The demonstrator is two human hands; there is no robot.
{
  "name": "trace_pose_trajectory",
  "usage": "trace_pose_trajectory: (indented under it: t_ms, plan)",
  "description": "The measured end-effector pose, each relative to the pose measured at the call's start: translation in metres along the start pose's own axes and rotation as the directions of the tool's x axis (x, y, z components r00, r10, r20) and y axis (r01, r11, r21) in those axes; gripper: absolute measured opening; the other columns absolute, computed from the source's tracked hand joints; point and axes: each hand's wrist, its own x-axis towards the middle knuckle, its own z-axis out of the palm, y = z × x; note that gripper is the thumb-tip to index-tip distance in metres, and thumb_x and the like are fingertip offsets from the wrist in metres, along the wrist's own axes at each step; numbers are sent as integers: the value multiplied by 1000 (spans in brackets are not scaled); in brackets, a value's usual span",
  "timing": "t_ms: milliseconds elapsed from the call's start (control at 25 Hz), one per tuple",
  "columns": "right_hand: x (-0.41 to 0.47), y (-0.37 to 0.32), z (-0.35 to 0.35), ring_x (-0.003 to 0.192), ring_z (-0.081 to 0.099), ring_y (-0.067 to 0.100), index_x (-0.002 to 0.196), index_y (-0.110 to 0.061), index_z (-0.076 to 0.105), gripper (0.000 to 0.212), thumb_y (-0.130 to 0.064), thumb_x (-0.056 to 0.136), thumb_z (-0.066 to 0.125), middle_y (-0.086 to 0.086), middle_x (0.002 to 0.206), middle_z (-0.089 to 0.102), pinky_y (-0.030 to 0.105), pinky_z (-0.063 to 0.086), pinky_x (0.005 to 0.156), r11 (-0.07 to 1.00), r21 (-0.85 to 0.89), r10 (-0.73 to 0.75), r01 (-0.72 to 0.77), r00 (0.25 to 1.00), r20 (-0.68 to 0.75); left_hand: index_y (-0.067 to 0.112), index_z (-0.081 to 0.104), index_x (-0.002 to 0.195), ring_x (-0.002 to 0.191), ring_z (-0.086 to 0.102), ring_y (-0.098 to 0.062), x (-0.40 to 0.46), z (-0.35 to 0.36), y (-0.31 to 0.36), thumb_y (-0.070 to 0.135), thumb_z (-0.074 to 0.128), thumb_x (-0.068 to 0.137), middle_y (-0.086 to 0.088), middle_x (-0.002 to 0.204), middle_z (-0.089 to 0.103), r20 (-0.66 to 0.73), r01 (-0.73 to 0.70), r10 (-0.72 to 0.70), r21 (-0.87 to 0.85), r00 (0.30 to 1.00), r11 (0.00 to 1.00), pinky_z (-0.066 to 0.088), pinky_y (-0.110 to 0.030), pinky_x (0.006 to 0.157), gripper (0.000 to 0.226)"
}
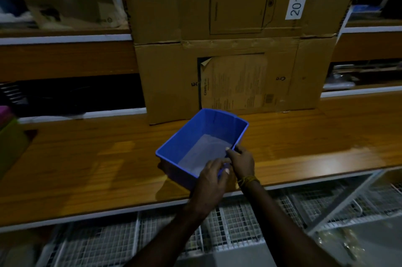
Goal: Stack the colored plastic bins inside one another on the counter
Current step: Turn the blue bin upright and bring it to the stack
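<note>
A blue plastic bin [196,136] sits empty on the wooden counter [97,157], angled with one corner toward me. My right hand [241,162] grips the near right rim, thumb inside the bin. My left hand [212,176] holds the near corner of the same bin, fingers curled over the rim. At the far left edge a green bin [10,144] stands on the counter with a pink bin [5,112] just above it, both cut off by the frame.
Two stacked cardboard boxes [235,83] stand on the counter right behind the blue bin. Shelves [65,57] with dark items run along the back. White wire baskets [239,221] lie below the counter's front edge.
</note>
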Motion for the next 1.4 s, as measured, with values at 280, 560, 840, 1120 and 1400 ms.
trace_pose_trajectory:
  t_ms: [280, 560, 840, 1120, 1400]
  plan:
    - [-19, 0, 23, 96, 66, 23, 137, -14, 56, 56, 5, 84, 59, 4, 120, 68, 43, 57, 85, 997, -35, -62, 70, 981, 185, 23, 60, 120, 119, 52, -21, -12, -29, -15, 33, 56, 92, -2, 123, 58, -292, 134, -88, 141, 952, 981, 44, -39, 101, 30]
    - [-35, 9, 44, 97, 68, 24, 104, -19, 74, 17, -24, 92, 63, 2, 101, 74, 44, 56, 88, 988, 140, 74, -63, 995, -69, 28, 47, 135, 125, 46, -30, -5, -120, -70, 45, 58, 90, -10, 137, 49, -422, 572, -441, 260, 792, 778, 42, -43, 97, 49]
    - [-42, -39, 68, 93, 69, 27, 83, -28, 74, 25, -48, 90, 60, 3, 92, 74, 50, 58, 79, 928, 371, 44, 31, 980, -193, 26, 53, 128, 99, 58, -15, 17, -181, -79, 39, 54, 96, -1, 122, 57, -482, 301, -333, -146, 810, 942, 48, -25, 63, 34]
    - [-44, -93, 100, 104, 67, 26, 115, -14, 68, 42, -46, 100, 45, 9, 114, 70, 38, 55, 81, 817, 561, 38, 132, 959, -282, 35, 53, 121, 98, 63, -15, 43, -232, -73, 67, 44, 86, 6, 113, 63, -570, 73, -236, -295, 787, 953, 57, -48, 78, 48]
    - [-50, -81, 137, 99, 67, 20, 127, -8, 61, 31, -14, 102, 44, 11, 116, 66, 36, 58, 80, 824, 559, 79, 92, 959, -274, 29, 55, 124, 107, 60, -13, 48, -255, -109, 59, 51, 87, 3, 122, 61, -492, 49, -173, -253, 854, 966, 54, -31, 80, 48]
